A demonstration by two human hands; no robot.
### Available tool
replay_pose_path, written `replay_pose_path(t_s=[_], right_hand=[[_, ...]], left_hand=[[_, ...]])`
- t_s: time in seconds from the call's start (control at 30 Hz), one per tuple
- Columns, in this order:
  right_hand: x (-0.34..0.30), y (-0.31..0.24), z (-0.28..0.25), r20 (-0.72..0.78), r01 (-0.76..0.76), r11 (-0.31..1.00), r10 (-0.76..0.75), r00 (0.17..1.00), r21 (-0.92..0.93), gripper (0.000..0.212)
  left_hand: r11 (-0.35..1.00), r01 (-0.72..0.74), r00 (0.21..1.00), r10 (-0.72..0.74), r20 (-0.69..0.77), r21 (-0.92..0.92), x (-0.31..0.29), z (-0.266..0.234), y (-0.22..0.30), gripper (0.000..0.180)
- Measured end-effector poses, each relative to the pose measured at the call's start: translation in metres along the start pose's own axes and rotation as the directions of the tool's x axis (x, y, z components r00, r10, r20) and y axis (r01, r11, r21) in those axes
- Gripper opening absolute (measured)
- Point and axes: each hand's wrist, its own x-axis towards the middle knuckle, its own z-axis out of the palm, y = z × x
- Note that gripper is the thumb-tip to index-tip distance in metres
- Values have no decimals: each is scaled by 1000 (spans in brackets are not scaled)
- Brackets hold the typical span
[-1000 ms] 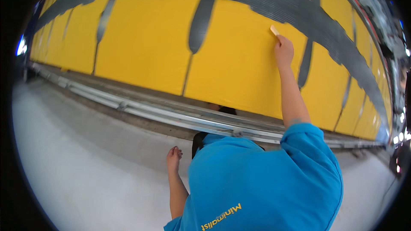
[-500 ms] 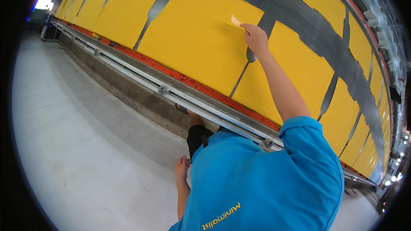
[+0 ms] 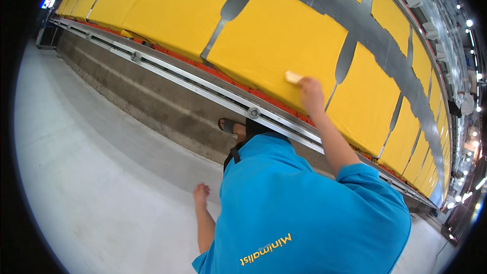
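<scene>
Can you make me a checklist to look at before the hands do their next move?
1. Right hand has hold of the small pale piece: ok, it sticks out from the fingers.
2. Pale piece is sharp enough to see well: not ok, it is blurred.
3. Pale piece touches the yellow panel: cannot tell, it only shows in front of it.
4. Yellow panel lies spread out: ok, it looks mostly smooth.
5. Left hand is away from the panel: ok, it hangs low beside the body.
6. Blue sleeve is off the metal rail: cannot tell from this angle.
</scene>
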Motion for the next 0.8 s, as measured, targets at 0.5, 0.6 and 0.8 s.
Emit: replay_pose_path(t_s=[0.5,0.6,0.8], right_hand=[[216,-164,121,-279,234,953,-174,944,195,16],[165,-196,144,237,318,925,-363,901,208,23],[219,-172,75,156,-146,914,93,983,379,16]], left_hand=[[968,-79,983,35,182,238,85,9,206,40],[986,76,988,-94,121,149,76,3,200,42],[918,395,919,-395,-8,46,97,-24,204,36]])
